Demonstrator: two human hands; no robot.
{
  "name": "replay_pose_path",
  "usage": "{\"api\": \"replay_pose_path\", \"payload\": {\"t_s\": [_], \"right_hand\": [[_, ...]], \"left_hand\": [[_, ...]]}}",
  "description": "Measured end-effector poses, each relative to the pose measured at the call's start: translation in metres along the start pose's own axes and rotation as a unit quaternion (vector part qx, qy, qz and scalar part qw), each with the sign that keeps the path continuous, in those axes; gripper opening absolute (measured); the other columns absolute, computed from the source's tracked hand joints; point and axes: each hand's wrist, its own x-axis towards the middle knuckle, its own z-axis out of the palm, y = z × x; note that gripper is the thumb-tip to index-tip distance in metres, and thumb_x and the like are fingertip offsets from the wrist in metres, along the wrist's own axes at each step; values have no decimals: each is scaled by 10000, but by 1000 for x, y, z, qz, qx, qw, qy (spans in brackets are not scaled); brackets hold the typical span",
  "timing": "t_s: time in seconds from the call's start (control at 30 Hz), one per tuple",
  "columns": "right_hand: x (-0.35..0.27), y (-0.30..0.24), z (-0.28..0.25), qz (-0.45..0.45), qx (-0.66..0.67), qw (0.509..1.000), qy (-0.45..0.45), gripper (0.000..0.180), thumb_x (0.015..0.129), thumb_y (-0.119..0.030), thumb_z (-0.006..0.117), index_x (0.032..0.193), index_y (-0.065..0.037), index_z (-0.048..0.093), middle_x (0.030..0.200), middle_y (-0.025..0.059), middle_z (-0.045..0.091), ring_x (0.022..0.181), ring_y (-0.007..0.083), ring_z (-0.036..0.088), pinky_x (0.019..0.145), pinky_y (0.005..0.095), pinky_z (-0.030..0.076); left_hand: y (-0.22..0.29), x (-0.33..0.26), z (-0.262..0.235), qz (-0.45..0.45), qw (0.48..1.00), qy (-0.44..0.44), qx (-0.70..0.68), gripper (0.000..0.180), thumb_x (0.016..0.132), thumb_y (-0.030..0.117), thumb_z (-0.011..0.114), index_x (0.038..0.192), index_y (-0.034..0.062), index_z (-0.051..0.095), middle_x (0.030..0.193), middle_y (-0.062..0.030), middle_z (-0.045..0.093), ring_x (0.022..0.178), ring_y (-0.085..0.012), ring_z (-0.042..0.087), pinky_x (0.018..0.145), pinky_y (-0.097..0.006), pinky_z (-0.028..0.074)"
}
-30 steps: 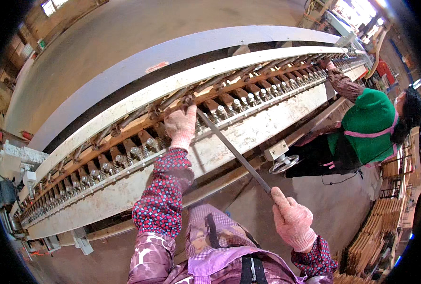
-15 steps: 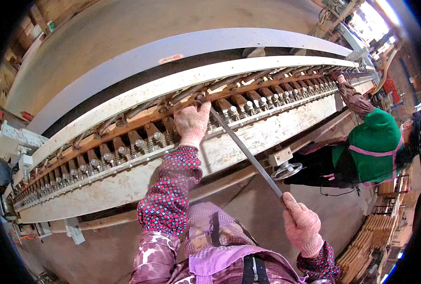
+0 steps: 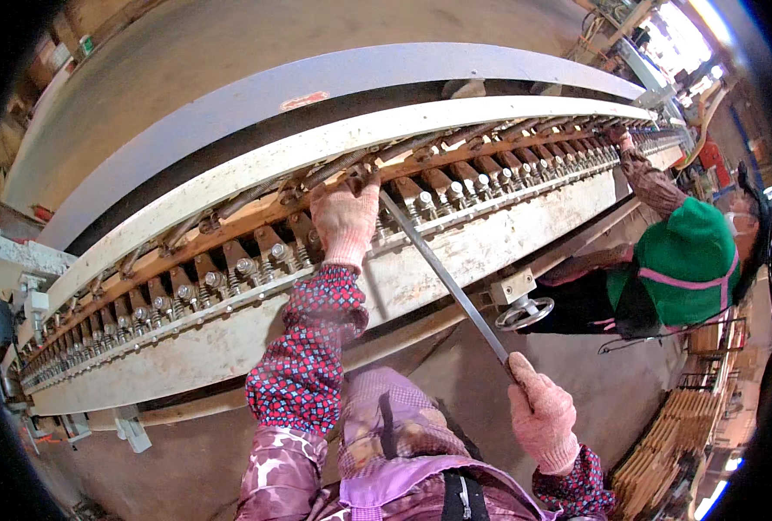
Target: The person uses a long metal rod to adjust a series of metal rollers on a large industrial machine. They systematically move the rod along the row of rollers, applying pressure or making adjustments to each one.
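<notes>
My right hand (image 3: pixel 544 413), in a pinkish knitted glove, grips the lower end of a long flat metal bar (image 3: pixel 445 276). The bar slants up to the left across a long white machine, its far end beside my left hand (image 3: pixel 346 219). That hand, gloved alike, reaches to a brown wooden strip (image 3: pixel 273 210) running along the machine. Its fingers are bent over the strip near a dark metal piece; what they grip is hidden. Below the strip stands a row of dark metal clamps (image 3: pixel 240 260) with bolts and springs.
A co-worker in a green top (image 3: pixel 683 252) reaches to the machine's right part. A handwheel (image 3: pixel 525 313) sticks out at the front. Stacked wooden strips (image 3: pixel 663 438) lie at lower right. A long pale rail (image 3: pixel 360 74) runs along the far side.
My right hand and the lower end of the bar have shifted slightly left. My left hand stays at the wooden strip, a little further left in view. The whole view has shifted slightly.
</notes>
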Motion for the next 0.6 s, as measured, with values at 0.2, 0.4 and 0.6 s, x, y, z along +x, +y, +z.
{"api": "replay_pose_path", "payload": {"t_s": [0.2, 0.4, 0.6], "right_hand": [[-19, -18, -5, 19, -68, 997, -43, 482, 851, -135, 672, 1329, -137, 608, 798, 106, 645, 577, 314, 627, 519, 414, 500], [-23, -19, -17, 22, -65, 996, -49, 500, 824, -74, 684, 1318, -121, 621, 804, 117, 638, 644, 322, 637, 569, 406, 507], [-18, -12, -13, -23, -68, 997, -22, 511, 838, -142, 692, 1340, -127, 598, 780, 99, 632, 549, 301, 610, 505, 408, 492]], "left_hand": [[23, -14, -38, -188, 968, -98, -135, 600, 877, 617, 567, 855, 53, 771, 875, -128, 750, 903, -271, 707, 867, -412, 521], [-2, -22, -17, 17, 1000, 3, -2, 551, 922, 520, 536, 722, 36, 707, 824, -135, 726, 879, -301, 665, 1044, -401, 401], [2, -22, -16, 31, 999, 10, -5, 517, 948, 479, 490, 777, 45, 712, 856, -136, 730, 962, -258, 655, 1113, -385, 328]]}}
